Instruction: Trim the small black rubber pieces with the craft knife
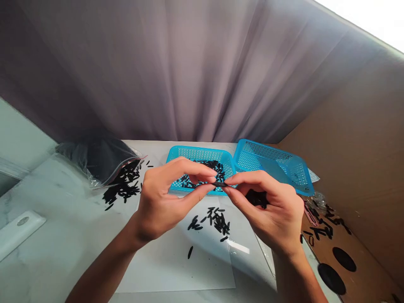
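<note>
Between the fingertips of both hands is a small, slim black piece [220, 184], dark and pointed like a little clip; its exact kind is not clear. My left hand [168, 198] pinches its left end with thumb and forefinger. At the right end, my right hand [274, 206] pinches it the same way, with more black pieces [257, 198] tucked in its curled fingers. Behind the hands, a blue perforated basket [202, 151] holds many similar pieces. Below the hands, a loose group of black pieces [219, 221] lies on a white sheet [176, 269].
At left, a clear zip bag [97, 158] full of black pieces spills some onto the marble-patterned table [72, 235]. A second blue basket [271, 164] stands at back right. Black discs [331, 277] and scattered pieces lie on a brown surface at right. A grey curtain [195, 71] hangs behind.
</note>
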`<control>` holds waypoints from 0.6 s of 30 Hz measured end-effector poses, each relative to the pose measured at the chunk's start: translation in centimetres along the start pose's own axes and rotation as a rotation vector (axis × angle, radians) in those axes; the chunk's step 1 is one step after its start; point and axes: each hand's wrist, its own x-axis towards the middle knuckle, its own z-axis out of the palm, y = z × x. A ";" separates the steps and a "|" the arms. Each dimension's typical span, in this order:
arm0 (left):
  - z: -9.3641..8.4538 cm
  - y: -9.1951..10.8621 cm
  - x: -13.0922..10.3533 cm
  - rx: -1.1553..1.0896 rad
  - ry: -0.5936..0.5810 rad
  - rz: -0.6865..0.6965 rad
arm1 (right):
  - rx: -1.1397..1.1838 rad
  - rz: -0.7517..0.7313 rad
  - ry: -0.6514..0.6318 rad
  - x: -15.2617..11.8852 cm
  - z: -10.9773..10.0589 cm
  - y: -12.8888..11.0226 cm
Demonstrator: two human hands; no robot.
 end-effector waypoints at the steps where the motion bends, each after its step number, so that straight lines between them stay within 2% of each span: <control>1: 0.0 0.0 0.0 0.003 0.000 0.003 | -0.005 0.005 0.000 0.0 0.0 0.0; 18: 0.0 -0.3 0.2 -0.015 -0.002 -0.010 | -0.001 0.018 -0.021 0.0 -0.2 0.1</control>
